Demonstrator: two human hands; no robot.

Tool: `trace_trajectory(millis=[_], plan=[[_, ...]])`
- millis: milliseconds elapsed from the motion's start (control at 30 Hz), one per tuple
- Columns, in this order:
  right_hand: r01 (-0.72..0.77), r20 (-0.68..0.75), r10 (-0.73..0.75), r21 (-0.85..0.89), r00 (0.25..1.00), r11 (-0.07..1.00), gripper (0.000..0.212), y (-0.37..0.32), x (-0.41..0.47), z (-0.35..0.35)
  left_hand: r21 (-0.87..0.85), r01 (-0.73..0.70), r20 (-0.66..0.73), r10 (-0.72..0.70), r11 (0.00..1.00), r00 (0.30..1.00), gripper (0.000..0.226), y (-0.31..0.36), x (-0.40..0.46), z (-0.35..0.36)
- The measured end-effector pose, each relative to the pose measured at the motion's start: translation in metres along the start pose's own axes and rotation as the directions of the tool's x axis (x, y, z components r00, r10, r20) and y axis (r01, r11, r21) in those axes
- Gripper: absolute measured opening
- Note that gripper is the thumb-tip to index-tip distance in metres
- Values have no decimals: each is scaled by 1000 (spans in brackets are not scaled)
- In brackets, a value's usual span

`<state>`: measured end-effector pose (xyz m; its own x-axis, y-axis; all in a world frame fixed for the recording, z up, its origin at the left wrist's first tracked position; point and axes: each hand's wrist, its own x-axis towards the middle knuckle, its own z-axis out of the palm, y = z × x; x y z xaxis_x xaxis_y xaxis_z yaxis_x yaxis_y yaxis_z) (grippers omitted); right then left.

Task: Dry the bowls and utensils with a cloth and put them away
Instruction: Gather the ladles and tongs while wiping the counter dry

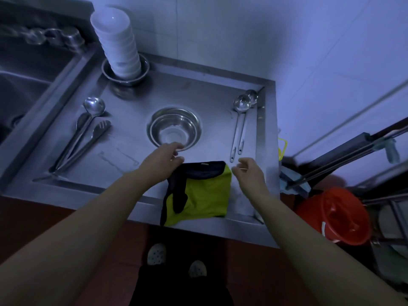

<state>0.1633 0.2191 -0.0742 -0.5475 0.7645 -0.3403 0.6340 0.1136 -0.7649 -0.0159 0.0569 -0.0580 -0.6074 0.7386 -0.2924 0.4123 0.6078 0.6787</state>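
Note:
A steel bowl (175, 129) sits upright in the middle of the steel counter tray (198, 93). My left hand (163, 161) hovers at its near rim, fingers and thumb parted and holding nothing. A yellow-green and navy cloth (203, 193) lies flat at the counter's front edge, just under both hands. My right hand (248, 171) floats beside the cloth's right corner, loosely curled and empty. Several white bowls (117, 45) are stacked upside down in another steel bowl (125, 75) at the back. Ladles and a slotted server (88, 129) lie on the left, two ladles (241, 107) on the right.
A deep sink (26, 85) adjoins the counter on the left, with glasses (53, 36) behind it. A red bucket (340, 217) and metal mop handles (344, 155) stand on the floor to the right. A tiled wall (220, 29) closes the back.

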Motion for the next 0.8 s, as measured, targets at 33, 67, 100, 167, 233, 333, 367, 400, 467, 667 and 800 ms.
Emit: trace_trajectory(millis=[33, 67, 100, 167, 233, 333, 367, 400, 467, 667, 800], plan=[[14, 9, -13, -107, 1000, 994, 28, 7, 1, 9, 30, 5, -36, -4, 1000, 999, 37, -10, 4, 3], [28, 34, -23, -179, 999, 983, 29, 13, 0, 21, 55, 28, -69, -24, 998, 997, 37, -20, 6, 5], [43, 65, -29, -228, 997, 973, 29, 18, -3, 33, 74, 65, -93, -58, 995, 994, 34, -29, 7, 7], [137, 94, -113, -303, 989, 943, 23, 29, -11, 59, 101, 127, -75, -119, 987, 990, 24, -48, 9, 13], [267, 137, -233, -352, 963, 897, 15, 35, -16, 80, 132, 98, 73, -109, 986, 991, 14, -62, 7, 21], [399, 359, -261, -393, 896, 828, 32, 37, -21, 101, 156, -33, 304, -16, 987, 953, 18, -73, 3, 34], [435, 395, -273, -415, 877, 799, 41, 37, -23, 107, 168, -60, 325, 2, 984, 946, 21, -76, 3, 37], [442, 384, -284, -427, 878, 789, 49, 37, -24, 113, 181, -68, 323, 6, 981, 946, 25, -79, 5, 39], [418, 278, -324, -428, 904, 801, 50, 32, -23, 123, 214, -19, 282, -43, 977, 958, 31, -84, 6, 40], [424, 284, -317, -568, 905, 705, 58, 14, 7, 138, 340, 19, 335, -140, 940, 932, 29, -95, -3, 44], [370, 289, -240, -593, 927, 715, 23, 7, 13, 129, 309, 55, 298, -152, 950, 942, 29, -98, -6, 41]])
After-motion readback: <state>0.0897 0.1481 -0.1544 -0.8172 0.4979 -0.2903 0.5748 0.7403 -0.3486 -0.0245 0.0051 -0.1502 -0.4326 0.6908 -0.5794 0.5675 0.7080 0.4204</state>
